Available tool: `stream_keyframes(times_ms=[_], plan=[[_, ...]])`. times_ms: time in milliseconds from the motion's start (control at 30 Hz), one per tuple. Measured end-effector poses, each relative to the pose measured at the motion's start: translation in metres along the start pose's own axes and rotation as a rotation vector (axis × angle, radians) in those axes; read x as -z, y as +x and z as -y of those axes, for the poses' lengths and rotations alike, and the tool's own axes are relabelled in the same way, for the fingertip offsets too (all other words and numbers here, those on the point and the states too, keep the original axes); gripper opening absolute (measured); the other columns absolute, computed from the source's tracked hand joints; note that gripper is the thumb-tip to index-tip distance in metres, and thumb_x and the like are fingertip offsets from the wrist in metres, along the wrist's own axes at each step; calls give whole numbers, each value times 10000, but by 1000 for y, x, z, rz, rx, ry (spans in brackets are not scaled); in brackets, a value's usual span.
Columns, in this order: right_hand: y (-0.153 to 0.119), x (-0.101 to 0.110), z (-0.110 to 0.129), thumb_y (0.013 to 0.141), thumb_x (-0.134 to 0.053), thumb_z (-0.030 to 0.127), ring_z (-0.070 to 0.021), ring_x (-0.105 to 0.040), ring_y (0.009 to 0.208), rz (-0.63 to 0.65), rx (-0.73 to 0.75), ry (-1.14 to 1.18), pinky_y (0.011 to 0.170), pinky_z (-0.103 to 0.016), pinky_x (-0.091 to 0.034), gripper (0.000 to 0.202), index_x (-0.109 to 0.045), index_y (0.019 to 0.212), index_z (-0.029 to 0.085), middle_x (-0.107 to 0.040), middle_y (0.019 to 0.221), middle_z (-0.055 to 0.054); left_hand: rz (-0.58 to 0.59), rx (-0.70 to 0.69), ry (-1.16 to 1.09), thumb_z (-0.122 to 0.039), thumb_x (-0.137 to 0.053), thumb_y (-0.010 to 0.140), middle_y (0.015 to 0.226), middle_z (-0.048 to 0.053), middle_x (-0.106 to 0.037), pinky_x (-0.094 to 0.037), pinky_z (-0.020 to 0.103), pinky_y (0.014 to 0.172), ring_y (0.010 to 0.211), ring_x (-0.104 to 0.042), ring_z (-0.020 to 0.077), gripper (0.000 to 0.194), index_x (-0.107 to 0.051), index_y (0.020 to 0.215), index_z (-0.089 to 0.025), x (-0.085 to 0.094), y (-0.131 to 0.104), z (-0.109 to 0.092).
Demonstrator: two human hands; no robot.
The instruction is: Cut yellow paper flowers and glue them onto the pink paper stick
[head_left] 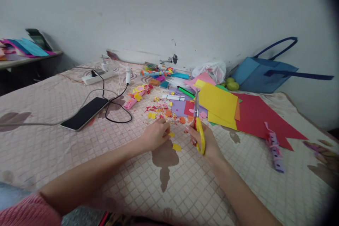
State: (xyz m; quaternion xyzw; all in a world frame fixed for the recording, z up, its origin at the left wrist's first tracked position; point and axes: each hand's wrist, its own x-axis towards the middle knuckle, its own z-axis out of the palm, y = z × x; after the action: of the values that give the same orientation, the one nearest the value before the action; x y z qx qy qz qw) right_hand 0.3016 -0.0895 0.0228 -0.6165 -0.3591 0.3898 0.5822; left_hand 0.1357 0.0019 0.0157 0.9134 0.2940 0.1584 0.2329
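My right hand (208,141) is closed on a pair of scissors (200,134) with yellow handles. Their metal blades point up and away from me and look closed. To the left, my left hand (156,135) rests low over the table with its fingers curled together; what they may hold is hidden. A small yellow paper piece (172,135) lies right by its fingertips. Another yellow paper piece (176,147) is on the cloth between my hands. Just beyond are colourful paper scraps (161,107), with a yellow butterfly cut-out (151,115) among them.
Yellow sheets (218,102) overlap red paper (261,113) on the right. A green cutter (186,92) lies behind the scissors. On the left are a phone (85,113), cables and a power strip (97,77). A blue bag (265,72) stands by the wall.
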Motion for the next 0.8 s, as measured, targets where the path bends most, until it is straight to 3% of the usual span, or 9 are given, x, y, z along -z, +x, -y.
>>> stream_keyframes(times_ms=[133, 300, 500, 600, 667, 800], plan=[[2, 3, -1, 627, -709, 397, -49, -365, 351, 10, 13, -2, 356, -202, -329, 314, -479, 701, 196, -590, 590, 32, -21, 21, -42, -193, -556, 732, 723, 14, -573, -392, 246, 588, 675, -520, 140, 41, -536, 700, -178, -2, 0, -4], [3, 2, 4, 599, -734, 368, -69, -380, 369, -10, 65, -85, 358, -213, -320, 317, -483, 697, 202, -509, 546, 64, -64, 66, -314, -237, -547, 769, 600, -25, -547, -362, 206, 511, 541, -487, 90, 80, -541, 727, -169, -1, 2, -11], [3, -2, 0, 611, -707, 315, -143, -515, 548, -34, 184, -268, 498, -252, -417, 239, -528, 714, 195, -570, 632, 10, -64, 66, -496, -187, -523, 773, 681, -8, -587, -405, 200, 531, 580, -530, 91, 46, -546, 802, -160, -6, -1, -22], [14, 14, -2, 625, -692, 326, -174, -549, 624, -154, 241, -344, 570, -277, -442, 274, -566, 827, 190, -616, 711, -21, -33, 23, -438, -198, -581, 739, 873, 35, -601, -450, 230, 608, 679, -557, 112, 232, -528, 962, -161, -7, -6, -24], [24, 27, -3, 620, -694, 358, -195, -563, 661, -267, 267, -415, 601, -295, -445, 302, -588, 843, 184, -633, 740, -39, 54, -52, -324, -233, -672, 670, 949, 58, -578, -459, 260, 677, 772, -554, 146, 319, -556, 960, -166, -7, -9, -24], [35, 42, -6, 583, -719, 413, -185, -548, 614, -324, 253, -383, 533, -274, -427, 344, -594, 799, 176, -618, 676, -31, 176, -140, -225, -189, -689, 639, 918, 58, -550, -445, 266, 743, 866, -530, 179, 187, -608, 805, -164, -7, -11, -22]])
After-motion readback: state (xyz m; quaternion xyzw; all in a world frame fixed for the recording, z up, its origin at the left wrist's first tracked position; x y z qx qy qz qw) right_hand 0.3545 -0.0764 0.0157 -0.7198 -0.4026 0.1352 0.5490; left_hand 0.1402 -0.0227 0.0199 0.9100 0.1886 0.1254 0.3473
